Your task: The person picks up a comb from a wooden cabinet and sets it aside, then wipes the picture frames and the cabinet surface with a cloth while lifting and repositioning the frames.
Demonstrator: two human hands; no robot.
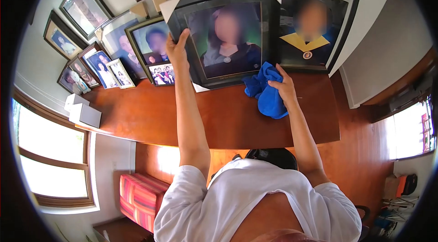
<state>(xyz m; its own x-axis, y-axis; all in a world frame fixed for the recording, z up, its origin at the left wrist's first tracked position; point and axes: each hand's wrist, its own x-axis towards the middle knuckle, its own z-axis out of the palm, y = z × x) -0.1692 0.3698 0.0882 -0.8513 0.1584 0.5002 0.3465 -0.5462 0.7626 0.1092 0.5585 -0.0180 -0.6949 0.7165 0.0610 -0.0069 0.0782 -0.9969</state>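
Black frame (226,41) at the 12 o'clock side of the counter (219,123), with white corner guards at its 10, 1 and 7 o'clock. The left hand (177,53) grasps its 9 o'clock edge, thumb on the front; the right hand (284,86) clutches a bunched blue cloth (273,105) in its fingers at the frame's lower corner, toward 5 o'clock. Around the frame: a second portrait (306,40) at 3 o'clock, a collage (159,73) at 9 o'clock, and white boxes (85,115) farther off at 8 o'clock.

Left hand (178,50) gripping framed portrait (226,43), right hand (285,86) holding cloth (272,101) (blue)
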